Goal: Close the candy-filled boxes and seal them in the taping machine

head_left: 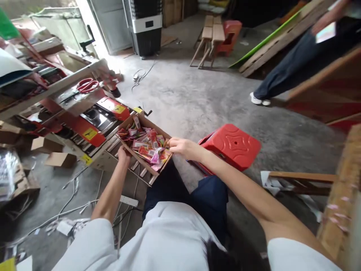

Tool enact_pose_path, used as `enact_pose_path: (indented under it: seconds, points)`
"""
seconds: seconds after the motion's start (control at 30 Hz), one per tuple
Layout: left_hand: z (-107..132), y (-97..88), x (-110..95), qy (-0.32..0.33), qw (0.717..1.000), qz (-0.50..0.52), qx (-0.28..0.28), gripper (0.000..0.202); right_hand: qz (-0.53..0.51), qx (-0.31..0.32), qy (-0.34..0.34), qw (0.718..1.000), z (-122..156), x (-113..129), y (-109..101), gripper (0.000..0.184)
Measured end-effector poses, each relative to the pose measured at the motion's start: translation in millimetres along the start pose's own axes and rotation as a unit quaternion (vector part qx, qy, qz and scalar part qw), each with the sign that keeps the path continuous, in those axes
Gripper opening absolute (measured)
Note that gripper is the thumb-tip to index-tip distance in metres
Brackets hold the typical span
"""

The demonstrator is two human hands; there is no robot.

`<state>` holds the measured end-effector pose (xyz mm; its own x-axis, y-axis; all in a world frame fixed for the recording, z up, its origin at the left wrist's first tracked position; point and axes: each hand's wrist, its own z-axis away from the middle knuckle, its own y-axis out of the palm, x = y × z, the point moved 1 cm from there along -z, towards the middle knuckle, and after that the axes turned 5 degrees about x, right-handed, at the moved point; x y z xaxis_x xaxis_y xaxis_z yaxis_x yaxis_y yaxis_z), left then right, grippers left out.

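An open cardboard box rests at the end of the roller conveyor of a carton-sealing machine. Heaped inside it are many small sachets in pink, red and orange wrapping. My left hand grips the box's near left wall, its fingers partly hidden by the cardboard. At the opposite side, my right hand is closed on the right rim, fingertips bent over the edge beside the sachets.
Right of the box stands a red plastic stool. Red-handled scissors lie on top of the machine. Cables and small cartons litter the floor at left. Another person stands at the upper right near leaning boards.
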<state>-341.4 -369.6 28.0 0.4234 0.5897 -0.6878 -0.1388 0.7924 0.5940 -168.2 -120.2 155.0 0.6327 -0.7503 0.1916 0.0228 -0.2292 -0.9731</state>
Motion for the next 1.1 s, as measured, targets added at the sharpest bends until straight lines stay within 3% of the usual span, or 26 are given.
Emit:
enact_pose_path:
  seconds: [0.07,0.13,0.23,0.27,0.33,0.4,0.43,0.47,0.5,0.57,0.63,0.67,0.73,0.8,0.83,0.9,0.93,1.03,1.1]
  points:
    - [-6.2,-17.3,-15.5,0.045,0.999,-0.019,-0.021,0.006,-0.004,-0.017,0.027,0.999,-3.7,2.1,-4.7,0.032]
    - [-8.0,-22.5,-35.9,0.1,0.994,-0.044,0.011,0.017,-0.035,-0.067,0.063,0.995,-6.3,14.9,-8.2,0.041]
    - [-0.7,-11.2,-77.6,0.179,0.954,-0.155,0.184,0.046,-0.069,-0.073,0.113,0.988,-30.8,36.7,8.1,0.058]
    - [4.5,-4.3,-92.1,0.193,0.922,-0.219,0.255,0.059,-0.064,-0.047,0.137,0.987,-45.1,40.8,20.0,0.06]
    - [16.4,11.0,-116.8,0.191,0.828,-0.369,0.377,0.071,-0.041,0.015,0.189,0.981,-76.6,42.6,47.9,0.059]
    - [26.4,25.1,-132.2,0.165,0.712,-0.496,0.468,0.063,-0.03,0.05,0.221,0.974,-102.3,38.8,72.2,0.061]
    - [29.3,30.7,-135.6,0.145,0.667,-0.534,0.499,0.056,-0.03,0.053,0.224,0.973,-110.4,36.1,80.6,0.063]
    - [30.5,35.1,-136.4,0.123,0.641,-0.554,0.516,0.051,-0.033,0.049,0.223,0.973,-114.7,33.5,85.9,0.064]
    - [29.9,38.3,-135.0,0.105,0.642,-0.558,0.515,0.048,-0.042,0.042,0.221,0.974,-115.5,30.9,88.1,0.064]
    - [24.5,40.5,-126.7,0.085,0.69,-0.548,0.465,0.044,-0.112,0.023,0.215,0.97,-108.8,26.4,83.7,0.061]
    - [17.1,38.0,-114.8,0.098,0.732,-0.548,0.394,0.041,-0.204,0.0,0.204,0.958,-96.2,22.4,68.6,0.057]
    - [13.4,35.6,-108.8,0.123,0.734,-0.56,0.364,0.043,-0.253,-0.027,0.196,0.947,-89.6,20.2,57.7,0.056]
    - [6.0,29.6,-98.4,0.199,0.702,-0.603,0.322,0.055,-0.327,-0.115,0.193,0.918,-79.1,14.3,31.9,0.055]
    - [-2.7,22.5,-90.9,0.273,0.661,-0.64,0.28,0.083,-0.358,-0.191,0.217,0.888,-74.8,6.1,8.2,0.053]
    - [-7.6,18.9,-87.8,0.294,0.647,-0.653,0.262,0.101,-0.36,-0.196,0.232,0.882,-75.2,2.5,0.1,0.052]
    - [-17.5,12.8,-82.7,0.305,0.636,-0.666,0.243,0.131,-0.331,-0.123,0.245,0.903,-78.8,1.1,-4.3,0.06]
    - [-21.6,10.6,-80.6,0.298,0.637,-0.668,0.241,0.139,-0.303,-0.067,0.245,0.919,-80.0,4.8,-0.3,0.074]
    - [-25.8,7.8,-78.1,0.284,0.656,-0.654,0.249,0.144,-0.159,0.057,0.27,0.948,-73.1,31.9,28.9,0.123]
    - [-21.1,5.5,-80.4,0.303,0.685,-0.61,0.258,0.136,-0.068,0.07,0.297,0.95,-61.8,53.5,50.3,0.125]
